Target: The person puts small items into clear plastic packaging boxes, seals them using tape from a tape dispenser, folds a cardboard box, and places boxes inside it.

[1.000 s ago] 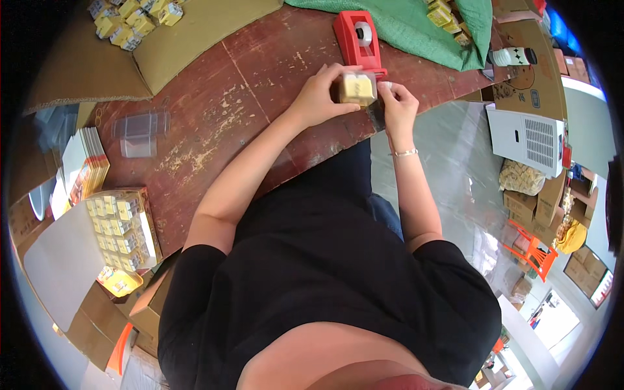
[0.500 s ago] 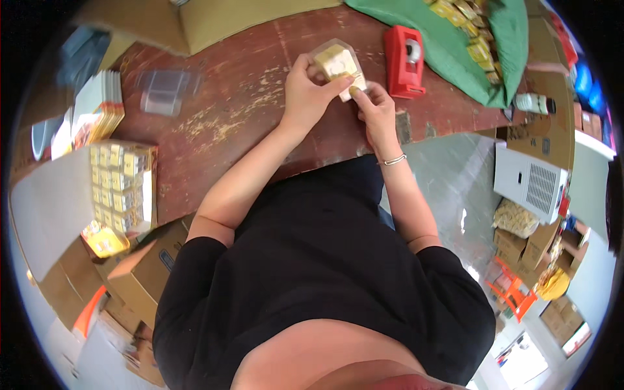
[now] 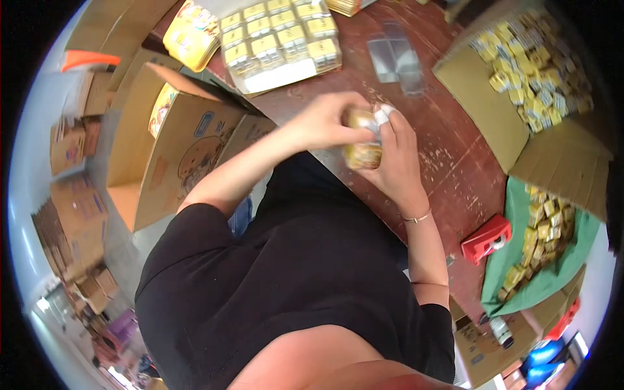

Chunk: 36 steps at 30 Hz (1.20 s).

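Above the table's near edge, both hands hold a small yellow-and-white pack (image 3: pixel 363 144), smeared by motion. My left hand (image 3: pixel 333 122) grips it from the left, fingers over its top and thumb across its front. My right hand (image 3: pixel 398 151) wraps its right side, with a whitish bit (image 3: pixel 383 115) at the fingertips that I cannot make out. Just beyond the left hand stands a white tray (image 3: pixel 276 79) filled with rows of yellow-topped clear packs (image 3: pixel 281 36). Empty clear plastic cases (image 3: pixel 396 60) lie on the worn red table (image 3: pixel 448 149) beyond the right hand.
An open carton (image 3: pixel 484 107) of small yellow packets is at the far right. A red tape dispenser (image 3: pixel 486 239) sits beside a green bag (image 3: pixel 504 289) of similar packets. On the left are an open cardboard box (image 3: pixel 172 169) and stacked yellow printed cards (image 3: pixel 190 36).
My view has swung left, bringing the filled tray nearer the middle. Both hands have moved left along the table with the pack, now wrapped more fully around it.
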Motion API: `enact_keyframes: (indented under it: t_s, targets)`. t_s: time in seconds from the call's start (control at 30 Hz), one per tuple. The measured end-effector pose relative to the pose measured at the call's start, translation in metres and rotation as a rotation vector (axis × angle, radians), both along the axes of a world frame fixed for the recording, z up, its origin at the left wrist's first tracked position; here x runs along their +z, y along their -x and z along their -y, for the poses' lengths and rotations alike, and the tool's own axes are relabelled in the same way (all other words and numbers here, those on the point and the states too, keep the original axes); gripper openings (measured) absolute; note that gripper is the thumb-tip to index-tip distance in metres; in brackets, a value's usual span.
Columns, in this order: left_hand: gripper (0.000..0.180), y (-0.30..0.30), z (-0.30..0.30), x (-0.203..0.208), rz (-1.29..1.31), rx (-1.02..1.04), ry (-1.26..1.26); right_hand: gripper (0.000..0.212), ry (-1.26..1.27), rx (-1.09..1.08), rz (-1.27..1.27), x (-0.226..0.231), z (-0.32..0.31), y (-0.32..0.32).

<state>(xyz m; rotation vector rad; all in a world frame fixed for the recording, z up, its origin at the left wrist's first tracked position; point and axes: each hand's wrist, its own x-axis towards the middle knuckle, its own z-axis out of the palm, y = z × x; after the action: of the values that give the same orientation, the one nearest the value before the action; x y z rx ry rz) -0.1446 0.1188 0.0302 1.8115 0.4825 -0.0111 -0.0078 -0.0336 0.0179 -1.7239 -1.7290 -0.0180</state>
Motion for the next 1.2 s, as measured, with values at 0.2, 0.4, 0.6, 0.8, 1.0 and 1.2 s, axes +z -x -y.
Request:
enact_keyframes:
  t_s: [0.2,0.4,0.6,0.8,1.0,1.2]
  targets:
    - [0.048,0.063,-0.048,0.01,0.228,0.668,-0.391,0.06,0.049,0.132,-0.361,-0.018,-0.069,-0.007]
    - [0.048,0.052,-0.069,-0.058,0.292,0.575,-1.162,0.053,0.061,-0.182,-0.23,-0.061,-0.111,-0.03]
    - [0.055,0.034,-0.088,-0.021,0.056,0.306,-1.312,0.056,0.289,-0.593,0.323,-0.069,-0.129,-0.053]
    - [0.061,0.031,-0.105,-0.029,0.026,0.102,-1.328,0.062,0.618,-0.602,0.212,-0.043,-0.143,-0.062]
    - [0.062,0.023,-0.096,-0.018,0.011,0.115,-1.379,0.052,0.339,-0.639,0.192,-0.071,-0.139,-0.103]
    - [0.059,-0.012,-0.048,-0.007,0.411,0.205,-1.009,0.037,0.223,-0.495,-0.494,-0.06,-0.095,-0.098]
